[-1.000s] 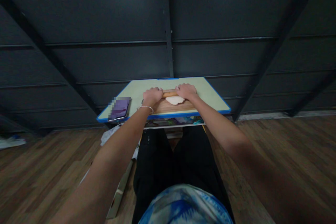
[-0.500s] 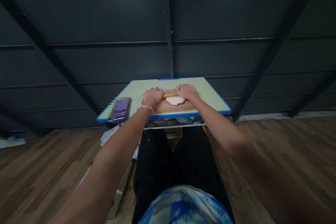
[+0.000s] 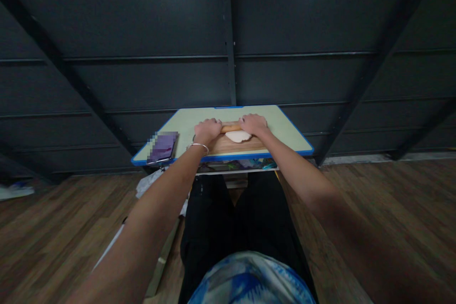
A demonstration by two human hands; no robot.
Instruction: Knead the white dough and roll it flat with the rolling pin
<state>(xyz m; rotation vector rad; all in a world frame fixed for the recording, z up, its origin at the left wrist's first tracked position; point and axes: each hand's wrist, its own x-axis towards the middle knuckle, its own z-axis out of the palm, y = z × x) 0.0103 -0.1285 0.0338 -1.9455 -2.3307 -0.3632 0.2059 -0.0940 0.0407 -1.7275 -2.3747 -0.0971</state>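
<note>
A wooden rolling pin (image 3: 231, 128) lies across a flat piece of pale dough (image 3: 238, 137), which shows on the near side of the pin. My left hand (image 3: 208, 129) is closed over the pin's left end, with a bracelet on the wrist. Over its right end my right hand (image 3: 253, 124) is wrapped, beside the dough's right edge. Under the dough is a wooden board (image 3: 228, 147). The ends of the pin are hidden by my hands.
The board rests on a small pale-green table (image 3: 292, 133) with a blue rim. A phone-like purple device (image 3: 162, 146), partly pixelated, lies at its left. Assorted items fill a shelf (image 3: 242, 165) below the tabletop. A dark panelled wall (image 3: 153, 80) stands behind.
Almost nothing differs. The hands and rolling pin keep nearly the same place over the dough, and the view has shifted very slightly.
</note>
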